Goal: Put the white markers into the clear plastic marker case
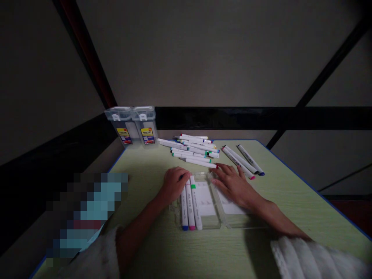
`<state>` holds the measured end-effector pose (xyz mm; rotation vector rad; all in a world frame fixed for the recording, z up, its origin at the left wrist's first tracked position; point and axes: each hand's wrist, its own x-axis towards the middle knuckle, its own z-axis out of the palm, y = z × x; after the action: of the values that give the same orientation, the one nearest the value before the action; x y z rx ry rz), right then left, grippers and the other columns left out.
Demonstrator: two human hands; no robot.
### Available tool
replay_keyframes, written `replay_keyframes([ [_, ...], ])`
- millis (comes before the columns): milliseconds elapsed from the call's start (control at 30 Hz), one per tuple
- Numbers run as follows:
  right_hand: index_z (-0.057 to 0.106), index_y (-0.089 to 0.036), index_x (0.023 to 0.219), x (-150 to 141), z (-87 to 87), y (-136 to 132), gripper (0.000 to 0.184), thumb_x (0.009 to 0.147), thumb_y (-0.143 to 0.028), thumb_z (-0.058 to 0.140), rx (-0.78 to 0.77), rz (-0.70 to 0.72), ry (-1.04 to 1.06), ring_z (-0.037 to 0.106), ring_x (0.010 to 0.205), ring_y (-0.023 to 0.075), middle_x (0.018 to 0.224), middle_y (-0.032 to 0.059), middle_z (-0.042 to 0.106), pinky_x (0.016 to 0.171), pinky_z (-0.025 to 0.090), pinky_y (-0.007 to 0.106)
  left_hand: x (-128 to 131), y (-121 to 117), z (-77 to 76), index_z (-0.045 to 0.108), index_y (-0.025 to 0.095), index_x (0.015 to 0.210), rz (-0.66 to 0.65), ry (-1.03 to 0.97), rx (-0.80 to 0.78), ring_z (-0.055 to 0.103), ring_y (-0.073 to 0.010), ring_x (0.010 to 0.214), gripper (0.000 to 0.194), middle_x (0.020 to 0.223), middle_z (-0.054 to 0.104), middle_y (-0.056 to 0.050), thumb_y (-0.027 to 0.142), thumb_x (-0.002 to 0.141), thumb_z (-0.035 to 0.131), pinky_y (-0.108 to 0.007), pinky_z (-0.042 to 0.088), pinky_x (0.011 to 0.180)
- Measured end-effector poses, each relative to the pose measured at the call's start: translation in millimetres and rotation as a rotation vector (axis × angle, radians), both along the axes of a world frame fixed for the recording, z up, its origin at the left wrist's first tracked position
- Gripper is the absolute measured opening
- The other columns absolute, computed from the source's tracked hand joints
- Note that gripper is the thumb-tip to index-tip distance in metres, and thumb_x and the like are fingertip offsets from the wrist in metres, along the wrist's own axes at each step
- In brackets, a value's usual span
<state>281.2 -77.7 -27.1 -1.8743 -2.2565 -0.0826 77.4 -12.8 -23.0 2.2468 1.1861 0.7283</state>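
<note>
A clear plastic marker case (211, 223) lies opened flat on the table, with three white markers side by side in its left part. The leftmost is a blue-ended marker (184, 209); next to it are a pink-ended marker (190, 205) and a green-banded marker (197, 205). My left hand (175, 184) is closed around the far end of the blue-ended marker, fingers curled, partly hiding it. My right hand (235, 185) lies spread over the far side of the case's right half. Its fingertips are close to a red-ended marker (200, 162); contact is unclear.
Behind the case lies a loose pile of white markers (197, 147). Several more markers (240, 161) lie to the right. Two clear lidded boxes (135, 126) with labels stand at the back left. A pixelated patch (93, 213) covers something at the left. The table (290, 205) has a blue edge.
</note>
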Motion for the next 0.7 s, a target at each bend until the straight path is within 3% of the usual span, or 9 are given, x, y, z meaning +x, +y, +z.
replay_keyframes([
  [200, 0.046, -0.019, 0.12, 1.4, 0.7, 1.0, 0.044, 0.089, -0.043, 0.027, 0.002, 0.029, 0.025, 0.04, 0.115, 0.0295, 0.125, 0.013, 0.046, 0.092, 0.021, 0.062, -0.6, 0.0, -0.8, 0.066, 0.014, 0.076, -0.004, -0.011, 0.006, 0.057, -0.0159, 0.081, 0.027, 0.079, 0.065, -0.005, 0.022, 0.08, 0.04, -0.028, 0.041, 0.077],
  [500, 0.045, -0.018, 0.121, 0.8, 0.0, 0.7, 0.045, 0.089, -0.044, 0.026, -0.011, 0.028, 0.011, 0.035, 0.119, 0.0287, 0.132, 0.0129, 0.039, 0.093, 0.02, 0.062, 0.0, 0.1, -0.5, 0.065, 0.013, 0.077, 0.002, -0.002, -0.008, 0.057, -0.0156, 0.082, 0.026, 0.082, 0.065, -0.006, 0.021, 0.08, 0.041, -0.027, 0.041, 0.078],
  [700, 0.044, -0.018, 0.121, 2.0, -1.5, 1.5, 0.045, 0.089, -0.044, 0.025, -0.018, 0.033, 0.028, 0.036, 0.119, 0.0285, 0.128, 0.0127, 0.044, 0.093, 0.019, 0.062, -0.1, 0.4, -1.6, 0.065, 0.014, 0.076, -0.003, -0.015, 0.005, 0.057, -0.0153, 0.082, 0.026, 0.081, 0.065, -0.005, 0.021, 0.08, 0.041, -0.027, 0.041, 0.078],
])
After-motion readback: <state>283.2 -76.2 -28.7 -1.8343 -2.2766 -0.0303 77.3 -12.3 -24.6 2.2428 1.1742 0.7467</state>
